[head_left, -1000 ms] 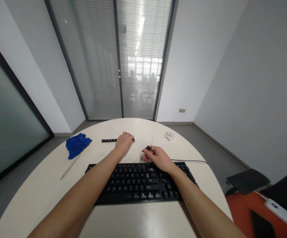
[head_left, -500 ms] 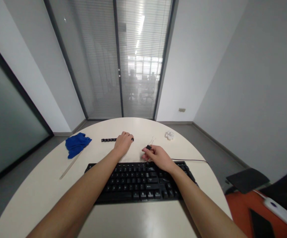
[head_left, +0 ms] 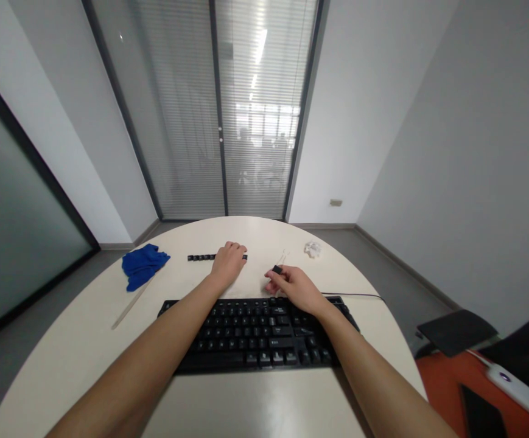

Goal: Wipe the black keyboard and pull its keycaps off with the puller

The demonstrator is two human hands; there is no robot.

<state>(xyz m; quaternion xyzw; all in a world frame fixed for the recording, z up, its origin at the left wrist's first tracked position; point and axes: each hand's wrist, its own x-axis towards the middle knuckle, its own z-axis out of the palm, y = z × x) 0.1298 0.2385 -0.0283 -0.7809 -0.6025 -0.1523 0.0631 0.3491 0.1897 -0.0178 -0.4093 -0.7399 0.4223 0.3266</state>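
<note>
My left hand (head_left: 229, 260) lies palm down over a row of small black keycaps (head_left: 200, 258), its fingers stretched forward and hiding part of the row. One end keycap shows just past the fingertips; whether they touch it cannot be made out. My right hand (head_left: 294, 286) pinches a single black keycap (head_left: 277, 269) between thumb and fingers, above the back edge of the black keyboard (head_left: 241, 362). Just beyond that hand is a thin, light wire tool (head_left: 283, 254), its near end hidden by the fingers. The forearms cover parts of the keyboard.
A blue cloth (head_left: 143, 266) lies at the left of the round table (head_left: 218, 413), with a thin pale stick (head_left: 129, 307) beside it. Crumpled white material (head_left: 312, 249) sits back right. A cable (head_left: 353, 295) runs off the right side. An orange seat (head_left: 442, 389) stands lower right.
My right hand has shifted slightly to the right and away from me with the keycap. The left fingers have moved slightly and bare the end keycap more clearly.
</note>
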